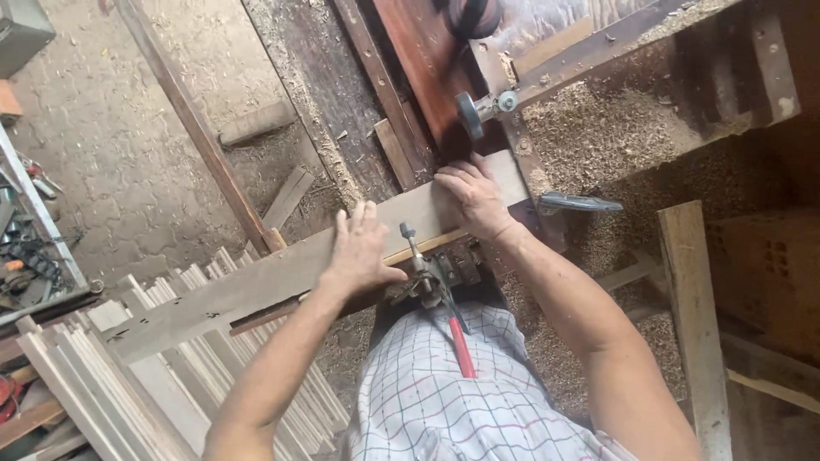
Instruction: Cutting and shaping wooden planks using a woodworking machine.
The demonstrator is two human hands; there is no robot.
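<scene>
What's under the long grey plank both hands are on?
The plank covers a metal machine bed; a red-handled lever sticks out below. Left hand and right hand press flat; anything beneath stays hidden.

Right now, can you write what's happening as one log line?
left hand: flat on long plank | right hand: pressing plank end | clamp with red handle: below plank | sawdust: around bench

My arms are bare from the shoulder down: no sleeves, gloves, watch or rings are visible on my left hand [359, 252] or right hand [475, 198]. I wear a white garment [444, 401] with a thin grid check of dark and reddish lines.
</scene>
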